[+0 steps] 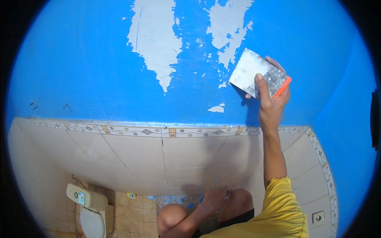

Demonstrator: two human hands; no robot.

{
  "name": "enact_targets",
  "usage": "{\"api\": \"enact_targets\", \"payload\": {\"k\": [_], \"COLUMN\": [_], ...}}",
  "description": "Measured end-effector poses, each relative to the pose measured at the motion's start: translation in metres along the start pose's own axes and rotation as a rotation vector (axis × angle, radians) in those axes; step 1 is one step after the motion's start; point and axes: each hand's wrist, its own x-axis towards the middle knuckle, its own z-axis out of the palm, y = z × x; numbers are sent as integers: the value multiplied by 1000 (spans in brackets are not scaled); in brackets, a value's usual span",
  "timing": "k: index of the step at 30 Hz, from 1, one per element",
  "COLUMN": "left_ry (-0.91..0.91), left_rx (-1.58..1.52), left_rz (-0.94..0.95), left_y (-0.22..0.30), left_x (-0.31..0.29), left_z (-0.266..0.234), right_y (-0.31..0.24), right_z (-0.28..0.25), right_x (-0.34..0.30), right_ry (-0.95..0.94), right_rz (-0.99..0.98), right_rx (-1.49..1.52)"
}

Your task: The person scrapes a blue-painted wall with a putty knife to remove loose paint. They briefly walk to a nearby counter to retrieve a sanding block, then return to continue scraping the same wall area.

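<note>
My right hand (pixel 271 93) is raised against the blue wall (pixel 99 67), wrapped round a wide putty knife (pixel 250 71). Its flat blade is smeared white and grey, an orange strip runs along its back edge, and my thumb lies across its face. The blade's far edge is close to a peeled patch (pixel 228 27) where pale wall shows through the paint. Further left is a longer bare patch (pixel 154 43). Down between my knees, my left hand (pixel 215 198) is closed beside my right knee, with a small dark thing at its fingers that I cannot make out.
Below the paint runs a patterned border (pixel 198 131) with a narrow ledge, over beige wall tiles (pixel 190 152). A toilet (pixel 93 220) stands at the lower left on a tiled floor (pixel 135 214). Blue paint flakes (pixel 186 201) litter the floor by my knees. A wall socket (pixel 318 217) is at the lower right.
</note>
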Motion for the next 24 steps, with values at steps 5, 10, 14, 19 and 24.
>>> {"api": "enact_targets", "payload": {"k": [5, 10, 14, 19, 24], "left_ry": [202, 171, 167, 183, 192], "left_rx": [33, 61, 39, 107, 41], "left_rz": [114, 109, 111, 150, 101], "left_y": [-11, -8, -9, -13, -12], "left_x": [-3, -2, -6, -1, -5], "left_z": [16, 11, 10, 12, 15], "right_y": [1, 3, -4, -9, -14], "right_z": [-5, -1, -1, 7, 4], "right_x": [0, 6, 3, 9, 31], "right_ry": [-14, -1, 1, 33, -130], "right_rz": [-2, -98, -49, -72, -67], "right_rx": [-25, -119, -117, -61, -68]}}
